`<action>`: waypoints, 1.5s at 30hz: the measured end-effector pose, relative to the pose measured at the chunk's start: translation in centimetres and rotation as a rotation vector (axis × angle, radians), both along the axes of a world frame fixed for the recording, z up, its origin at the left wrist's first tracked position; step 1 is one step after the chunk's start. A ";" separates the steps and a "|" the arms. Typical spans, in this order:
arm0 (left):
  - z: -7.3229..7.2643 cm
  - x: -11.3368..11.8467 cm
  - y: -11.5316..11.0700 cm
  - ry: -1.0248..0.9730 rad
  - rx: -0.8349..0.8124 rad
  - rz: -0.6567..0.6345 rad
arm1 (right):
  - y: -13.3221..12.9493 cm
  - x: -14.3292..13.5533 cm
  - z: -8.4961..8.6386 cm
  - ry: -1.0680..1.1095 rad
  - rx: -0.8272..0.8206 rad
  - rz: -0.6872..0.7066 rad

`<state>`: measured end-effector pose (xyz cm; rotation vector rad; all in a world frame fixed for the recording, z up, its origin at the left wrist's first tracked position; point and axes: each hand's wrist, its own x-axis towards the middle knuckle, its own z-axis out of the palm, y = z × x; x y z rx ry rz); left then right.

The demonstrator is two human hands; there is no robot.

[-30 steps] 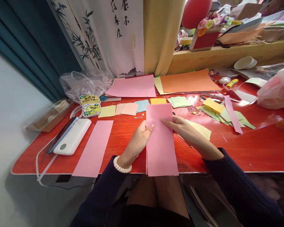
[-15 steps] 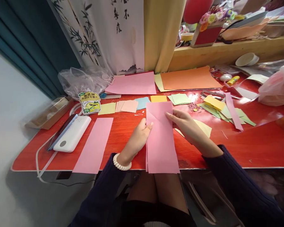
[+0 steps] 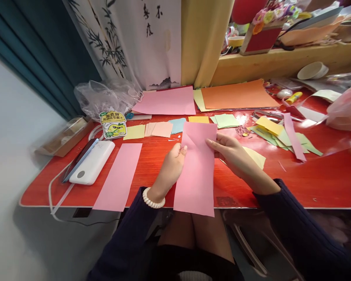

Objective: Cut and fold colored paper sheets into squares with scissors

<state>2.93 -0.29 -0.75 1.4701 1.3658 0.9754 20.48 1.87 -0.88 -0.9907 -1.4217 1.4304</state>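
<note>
A long pink paper strip (image 3: pixel 196 175) hangs upright between my hands, its lower end over the table's front edge. My left hand (image 3: pixel 173 163) is closed on its left edge, thumb on the front. On the right edge, my right hand (image 3: pixel 228 150) pinches the same paper near the top, its other fingers behind. Another pink strip (image 3: pixel 119 175) lies flat on the red table to the left, its lower end past the edge. Whether the held paper has more than one layer cannot be made out.
A white power bank (image 3: pixel 92 164) with a cable lies at the left. Small stacks of coloured paper (image 3: pixel 226 120) line the middle. Behind are a pink sheet (image 3: pixel 166 101) and orange sheets (image 3: pixel 236 95). Green and yellow scraps (image 3: pixel 270 127) and a plastic bag (image 3: pixel 346 107) are at the right.
The lower end of the held pink paper has swung left, and layers that showed at its left edge no longer show. Both hands keep their grip. The view has shifted slightly.
</note>
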 end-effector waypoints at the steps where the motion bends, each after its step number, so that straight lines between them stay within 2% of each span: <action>1: 0.3 -0.1 -0.4 0.044 0.032 0.015 | 0.0 0.0 0.0 -0.009 0.000 0.007; 3: 1.0 -0.9 -2.0 0.178 0.170 0.054 | -0.1 0.1 0.0 -0.028 -0.015 0.008; 5: 1.4 -2.8 -4.3 0.370 0.367 0.091 | 0.0 0.1 0.0 -0.054 -0.046 -0.010; 7: 1.0 -5.6 -7.1 0.606 0.479 0.136 | 0.0 -0.1 0.2 -0.079 -0.087 -0.023; 9: 0.0 -9.0 -9.8 0.837 0.498 0.182 | -0.1 -0.4 0.3 -0.101 -0.124 -0.031; 11: -1.3 -12.3 -12.1 1.056 0.473 0.146 | -0.2 -0.9 0.4 -0.121 -0.150 -0.043; 13: -2.2 -15.1 -13.6 1.218 0.470 0.046 | -0.3 -1.3 0.4 -0.141 -0.161 -0.057; 15: -2.2 -17.0 -14.4 1.249 0.536 -0.045 | -0.4 -1.7 0.4 -0.152 -0.167 -0.060; 17: -1.8 -17.9 -14.7 1.238 0.650 -0.038 | -0.6 -2.0 0.5 -0.165 -0.176 -0.061; 19: -1.5 -17.5 -14.8 1.228 0.737 0.072 | -0.7 -2.3 0.6 -0.178 -0.183 -0.063; 22: -1.9 -14.2 -14.3 1.174 0.798 0.205 | -0.9 -2.5 0.6 -0.190 -0.191 -0.066; 23: -2.3 -12.5 -14.0 1.137 0.845 0.142 | -0.9 -2.6 0.6 -0.193 -0.197 -0.069; 26: -2.9 -6.7 -12.9 1.076 0.863 -0.239 | -0.9 -2.6 0.6 -0.206 -0.215 -0.108; 27: -2.8 -5.0 -12.6 1.057 0.903 -0.295 | -0.9 -2.5 0.5 -0.212 -0.213 -0.127; 29: -2.5 -2.4 -12.0 1.021 0.998 -0.292 | -0.8 -2.4 0.5 -0.217 -0.205 -0.150; 31: -2.0 -0.9 -11.6 0.996 1.050 -0.228 | -0.6 -2.4 0.3 -0.162 -0.225 -0.074; 34: -1.7 -0.2 -11.4 1.004 1.029 -0.181 | -0.4 -2.3 -0.3 -0.073 -0.247 0.055; 37: -1.8 -0.3 -11.5 1.003 0.971 -0.222 | -0.3 -2.3 -1.0 -0.129 -0.170 0.018; 39: -1.3 -0.7 -11.2 0.908 0.927 -0.268 | -0.3 -2.2 -1.3 -0.154 -0.127 0.012; 42: 1.1 -1.9 -9.2 0.701 0.850 -0.316 | -0.3 -2.1 -1.0 -0.149 -0.070 0.046; 43: 2.2 -2.4 -8.0 0.659 0.804 -0.285 | -0.3 -2.2 -0.6 -0.146 -0.048 0.064; 45: 4.6 -3.4 -4.9 0.563 0.700 -0.134 | -0.4 -2.3 0.5 -0.172 0.025 0.117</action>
